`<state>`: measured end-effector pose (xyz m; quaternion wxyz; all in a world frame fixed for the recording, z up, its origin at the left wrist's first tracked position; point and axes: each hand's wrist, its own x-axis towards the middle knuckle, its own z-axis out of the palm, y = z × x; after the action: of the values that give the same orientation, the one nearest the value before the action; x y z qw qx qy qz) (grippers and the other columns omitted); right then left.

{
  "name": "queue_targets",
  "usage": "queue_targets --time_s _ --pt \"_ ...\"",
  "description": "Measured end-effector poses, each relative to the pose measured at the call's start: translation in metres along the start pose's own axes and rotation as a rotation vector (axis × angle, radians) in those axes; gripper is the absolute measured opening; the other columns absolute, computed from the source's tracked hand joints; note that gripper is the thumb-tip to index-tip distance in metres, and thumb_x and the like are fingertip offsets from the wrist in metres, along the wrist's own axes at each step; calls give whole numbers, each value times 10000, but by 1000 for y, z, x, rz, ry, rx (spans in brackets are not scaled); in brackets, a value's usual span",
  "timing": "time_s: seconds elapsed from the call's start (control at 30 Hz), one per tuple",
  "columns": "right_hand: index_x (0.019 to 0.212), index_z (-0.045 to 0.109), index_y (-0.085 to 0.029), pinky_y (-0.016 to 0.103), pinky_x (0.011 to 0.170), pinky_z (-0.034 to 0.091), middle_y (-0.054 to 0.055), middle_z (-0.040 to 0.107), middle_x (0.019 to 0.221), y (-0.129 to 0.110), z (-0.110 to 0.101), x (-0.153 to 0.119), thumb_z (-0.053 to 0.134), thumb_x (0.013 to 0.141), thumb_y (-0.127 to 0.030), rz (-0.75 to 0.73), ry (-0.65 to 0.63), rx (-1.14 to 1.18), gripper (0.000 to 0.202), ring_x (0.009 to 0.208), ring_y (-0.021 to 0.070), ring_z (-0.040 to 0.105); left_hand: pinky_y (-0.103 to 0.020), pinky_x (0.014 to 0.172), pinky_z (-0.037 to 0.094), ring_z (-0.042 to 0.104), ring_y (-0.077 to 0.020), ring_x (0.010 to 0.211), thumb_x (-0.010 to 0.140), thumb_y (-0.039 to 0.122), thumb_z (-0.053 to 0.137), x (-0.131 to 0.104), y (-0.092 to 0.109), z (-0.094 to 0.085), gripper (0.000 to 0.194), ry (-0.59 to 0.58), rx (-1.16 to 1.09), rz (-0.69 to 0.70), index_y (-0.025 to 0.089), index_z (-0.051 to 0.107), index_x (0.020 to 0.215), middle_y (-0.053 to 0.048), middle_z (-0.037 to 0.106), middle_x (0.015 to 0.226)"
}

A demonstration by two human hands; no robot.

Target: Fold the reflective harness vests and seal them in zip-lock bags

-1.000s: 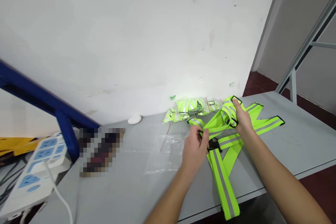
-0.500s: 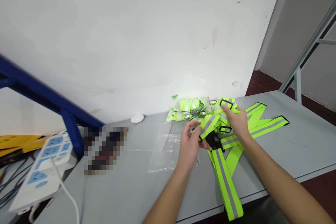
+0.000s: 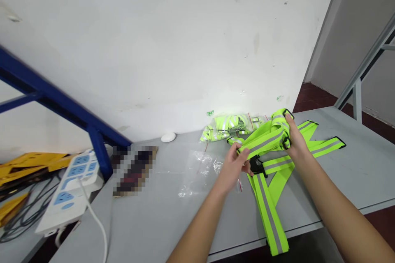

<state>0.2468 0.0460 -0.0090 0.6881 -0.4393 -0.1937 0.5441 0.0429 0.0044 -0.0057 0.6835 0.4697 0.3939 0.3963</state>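
Note:
A neon yellow-green reflective strap (image 3: 265,144) with a grey stripe is stretched between my two hands. My left hand (image 3: 233,168) pinches its near-left end. On the other side, my right hand (image 3: 294,137) grips a gathered bundle of it by a black buckle (image 3: 288,114). Beneath, more reflective straps (image 3: 271,218) of the same kind lie crossed on the grey table (image 3: 148,230), one reaching the front edge and others spread to the right. A black centre piece (image 3: 256,166) shows beside my left fingers, partly covered.
Clear bags packed with reflective straps (image 3: 230,123) sit against the wall. Left of my hand lies a flat clear plastic bag (image 3: 197,176). Farther left are a white round object (image 3: 168,137), a blurred-out item (image 3: 135,172), a white power strip (image 3: 69,189) and a blue metal frame (image 3: 98,148).
My right hand has moved right and slightly away from my left, drawing out a longer length of strap between them. The camera view has shifted a little.

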Motion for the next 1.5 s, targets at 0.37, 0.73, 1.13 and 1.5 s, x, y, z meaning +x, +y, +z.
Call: queue_targets --time_s 0.37,0.73,1.13,1.5 --pt "859 708 -141 316 618 508 73 729 775 9 25 -32 745 675 -503 -432 197 -554 408 710 231 637 -266 615 501 658 -144 587 761 256 636 1 1 7 268 387 52 318 231 406 895 81 554 668" --pt "1007 672 -202 269 667 475 8 708 831 38 41 -65 588 775 -271 -493 -166 -724 256 745 192 615 -266 683 464 564 -145 774 854 326 589 -6 -18 11 339 186 230 495 254 373 1105 -11 553 886" --pt "1032 678 -183 318 741 515 54 729 947 34 39 -59 619 804 -506 -218 -238 -510 400 874 244 654 -260 610 444 515 -127 667 748 321 718 -12 6 -1 599 84 352 515 285 376 1238 5 528 864" --pt "1069 675 -188 334 743 537 80 733 987 24 34 -58 677 765 -530 -260 -66 -498 458 911 255 671 -323 911 421 512 -225 1123 793 365 669 -4 10 -8 434 438 520 441 253 509 1180 -61 545 1180"
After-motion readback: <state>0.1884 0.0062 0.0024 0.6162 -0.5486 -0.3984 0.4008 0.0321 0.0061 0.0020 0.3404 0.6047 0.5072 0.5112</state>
